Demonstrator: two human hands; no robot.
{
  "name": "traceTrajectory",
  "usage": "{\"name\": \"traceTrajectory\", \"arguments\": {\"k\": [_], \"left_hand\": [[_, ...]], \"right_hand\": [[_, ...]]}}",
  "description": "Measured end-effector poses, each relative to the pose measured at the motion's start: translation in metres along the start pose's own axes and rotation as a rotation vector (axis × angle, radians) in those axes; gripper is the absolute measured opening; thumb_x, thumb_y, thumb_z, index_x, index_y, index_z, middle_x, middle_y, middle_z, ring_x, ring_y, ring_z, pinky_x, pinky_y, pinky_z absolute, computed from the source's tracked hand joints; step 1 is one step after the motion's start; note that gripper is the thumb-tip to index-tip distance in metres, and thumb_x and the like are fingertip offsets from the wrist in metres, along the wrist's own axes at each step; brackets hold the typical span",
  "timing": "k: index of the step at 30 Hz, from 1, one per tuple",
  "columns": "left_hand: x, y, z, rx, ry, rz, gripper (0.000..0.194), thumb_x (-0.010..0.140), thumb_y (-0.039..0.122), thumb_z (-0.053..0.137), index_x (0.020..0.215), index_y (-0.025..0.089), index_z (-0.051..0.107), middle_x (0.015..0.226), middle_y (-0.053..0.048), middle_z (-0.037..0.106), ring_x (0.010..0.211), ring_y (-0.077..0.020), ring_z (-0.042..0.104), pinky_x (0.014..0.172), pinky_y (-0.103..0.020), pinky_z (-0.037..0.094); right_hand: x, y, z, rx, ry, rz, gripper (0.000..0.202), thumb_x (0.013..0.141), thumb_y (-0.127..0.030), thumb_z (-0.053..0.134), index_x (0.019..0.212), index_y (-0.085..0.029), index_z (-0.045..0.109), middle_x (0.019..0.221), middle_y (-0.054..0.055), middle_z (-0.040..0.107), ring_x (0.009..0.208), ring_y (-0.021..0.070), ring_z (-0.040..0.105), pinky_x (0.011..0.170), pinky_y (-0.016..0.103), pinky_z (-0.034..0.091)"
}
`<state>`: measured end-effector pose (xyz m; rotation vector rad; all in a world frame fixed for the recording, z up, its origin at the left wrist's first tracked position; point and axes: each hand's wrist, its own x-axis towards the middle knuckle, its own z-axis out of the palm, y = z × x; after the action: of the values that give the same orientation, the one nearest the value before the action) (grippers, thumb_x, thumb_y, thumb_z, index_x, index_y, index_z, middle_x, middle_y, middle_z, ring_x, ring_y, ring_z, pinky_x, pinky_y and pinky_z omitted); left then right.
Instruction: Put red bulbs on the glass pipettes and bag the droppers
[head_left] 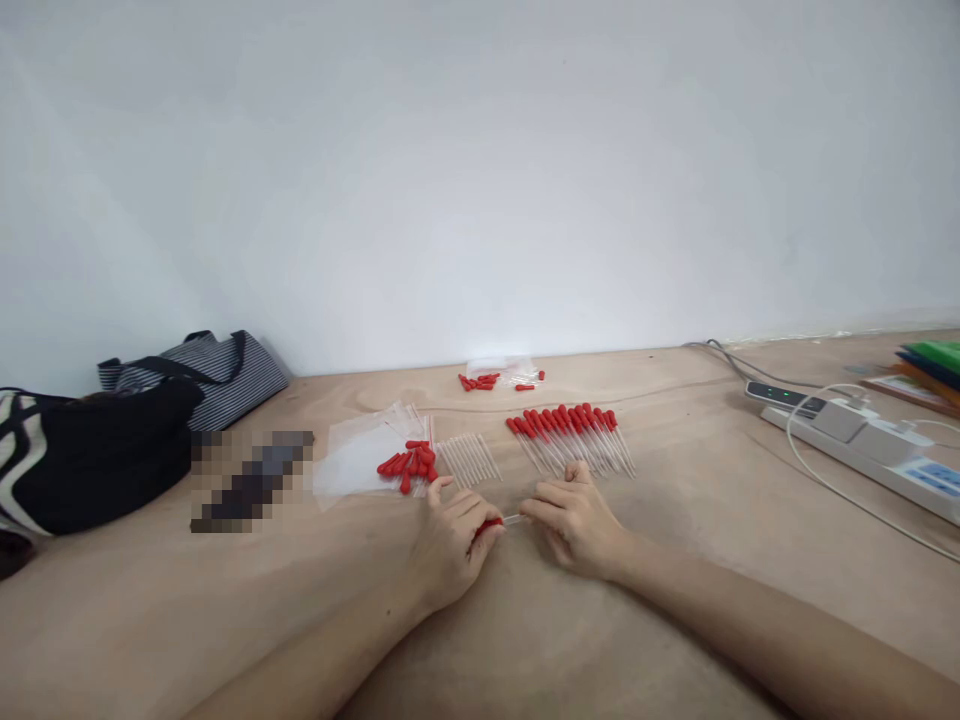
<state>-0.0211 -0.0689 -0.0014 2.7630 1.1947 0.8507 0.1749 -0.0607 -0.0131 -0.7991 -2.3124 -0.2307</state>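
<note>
- One red bulb (489,525), smooth and partly covered, sits pinched between thumb and fingers of the nearly closed left hand (456,535).
- The right hand (570,515), fingers curled in, grips a thin, clear tube (513,519) reaching the left fingertips, above the bench (480,640).
- From there, bare tubes (469,461) lie at eleven o'clock, piled bulbs (409,465) at ten, red-topped tubes (577,436) at one.
</note>
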Motion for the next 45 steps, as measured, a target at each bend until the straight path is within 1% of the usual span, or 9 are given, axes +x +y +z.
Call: {"name": "traceTrajectory", "arguments": {"k": [8, 19, 23, 25, 29, 32, 35, 38, 45], "left_hand": [[0.001, 0.0, 0.0, -0.029, 0.004, -0.014, 0.014, 0.081, 0.02, 0.045, 0.07, 0.019, 0.054, 0.065, 0.003, 0.061, 0.066, -0.0134, 0.055, 0.089, -0.043, 0.022], [0.0, -0.002, 0.001, -0.023, -0.026, -0.011, 0.013, 0.08, 0.021, 0.047, 0.07, 0.02, 0.056, 0.066, 0.002, 0.061, 0.067, -0.0138, 0.055, 0.089, -0.043, 0.021], [0.003, -0.005, 0.002, -0.041, -0.034, -0.03, 0.014, 0.081, 0.025, 0.047, 0.072, 0.02, 0.056, 0.066, 0.003, 0.062, 0.068, -0.0141, 0.056, 0.09, -0.043, 0.021], [0.005, -0.008, 0.001, -0.06, -0.041, -0.033, 0.01, 0.079, 0.03, 0.052, 0.079, 0.022, 0.057, 0.073, 0.002, 0.064, 0.073, -0.0158, 0.057, 0.091, -0.043, 0.02], [0.006, -0.013, -0.002, -0.072, -0.026, -0.054, 0.026, 0.074, 0.04, 0.058, 0.094, 0.023, 0.056, 0.085, -0.001, 0.065, 0.082, -0.0195, 0.057, 0.091, -0.043, 0.022], [0.006, -0.014, -0.002, -0.097, -0.006, -0.076, 0.025, 0.077, 0.037, 0.055, 0.098, 0.024, 0.055, 0.084, 0.0, 0.065, 0.081, -0.0185, 0.058, 0.09, -0.043, 0.022], [0.006, -0.011, 0.0, -0.122, 0.003, -0.08, 0.013, 0.081, 0.029, 0.05, 0.089, 0.024, 0.058, 0.078, 0.001, 0.066, 0.076, -0.0162, 0.058, 0.09, -0.043, 0.023], [0.007, -0.007, 0.002, -0.148, 0.022, -0.081, 0.014, 0.082, 0.024, 0.046, 0.079, 0.023, 0.06, 0.071, 0.001, 0.065, 0.069, -0.0141, 0.057, 0.089, -0.041, 0.025], [0.005, -0.01, 0.005, -0.232, 0.005, -0.042, 0.01, 0.078, 0.022, 0.051, 0.076, 0.022, 0.061, 0.069, 0.001, 0.066, 0.067, -0.0135, 0.059, 0.085, -0.04, 0.029]], "right_hand": [[0.006, -0.009, 0.003, 0.082, -0.165, 0.197, 0.021, 0.082, -0.016, 0.037, 0.07, -0.016, 0.055, 0.063, 0.0, 0.058, 0.055, 0.0095, 0.04, 0.064, 0.028, 0.015], [0.013, -0.015, 0.0, 0.077, -0.337, 0.268, 0.023, 0.083, -0.017, 0.037, 0.064, -0.016, 0.05, 0.062, -0.001, 0.062, 0.053, 0.0086, 0.045, 0.067, 0.028, 0.017], [0.013, -0.01, -0.001, 0.121, -0.341, 0.289, 0.026, 0.085, -0.018, 0.035, 0.065, -0.017, 0.051, 0.064, -0.001, 0.063, 0.054, 0.0086, 0.047, 0.065, 0.027, 0.018], [0.013, -0.006, -0.002, 0.134, -0.325, 0.322, 0.027, 0.086, -0.017, 0.033, 0.066, -0.016, 0.051, 0.063, -0.002, 0.062, 0.054, 0.0083, 0.047, 0.065, 0.026, 0.018], [0.012, 0.001, -0.003, 0.158, -0.296, 0.359, 0.029, 0.088, -0.018, 0.031, 0.066, -0.017, 0.051, 0.061, -0.003, 0.061, 0.052, 0.0083, 0.046, 0.065, 0.025, 0.019], [0.012, 0.001, -0.002, 0.152, -0.297, 0.368, 0.032, 0.089, -0.02, 0.031, 0.063, -0.016, 0.05, 0.058, -0.003, 0.059, 0.05, 0.0083, 0.044, 0.064, 0.025, 0.019], [0.012, -0.001, -0.001, 0.168, -0.292, 0.348, 0.032, 0.089, -0.019, 0.03, 0.064, -0.016, 0.05, 0.059, -0.003, 0.059, 0.051, 0.0083, 0.045, 0.064, 0.025, 0.02], [0.012, -0.003, -0.001, 0.183, -0.274, 0.305, 0.027, 0.086, -0.017, 0.033, 0.066, -0.017, 0.051, 0.062, -0.002, 0.061, 0.052, 0.0085, 0.046, 0.065, 0.026, 0.02], [0.01, -0.004, 0.001, 0.197, -0.28, 0.258, 0.022, 0.083, -0.014, 0.038, 0.066, -0.017, 0.053, 0.063, -0.003, 0.062, 0.054, 0.0083, 0.048, 0.066, 0.027, 0.02]]}}
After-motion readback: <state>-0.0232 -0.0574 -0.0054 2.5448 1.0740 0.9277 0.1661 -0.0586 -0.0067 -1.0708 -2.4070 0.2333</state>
